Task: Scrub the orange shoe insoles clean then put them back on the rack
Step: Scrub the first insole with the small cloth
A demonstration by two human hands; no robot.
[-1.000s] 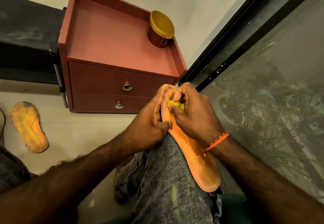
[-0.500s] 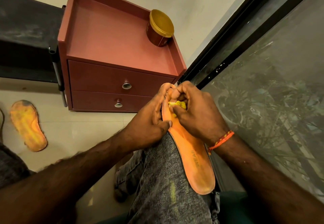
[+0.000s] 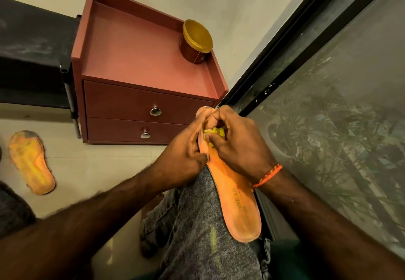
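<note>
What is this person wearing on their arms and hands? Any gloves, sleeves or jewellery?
No gloves and no sleeves in view: both forearms are bare and hairy. The left hand shows no rings or bands. The right hand has one ornament at its wrist, a thin braided thread band in orange with yellow flecks.

Orange insole (image 3: 232,192) on knee — left hand (image 3: 182,161) gripping, right hand (image 3: 238,146) pinching yellow scrubber (image 3: 213,132).

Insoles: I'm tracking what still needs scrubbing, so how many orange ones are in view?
2. One insole lies on the knee, held by the left hand and right hand; the other insole lies on the floor, left.
</note>
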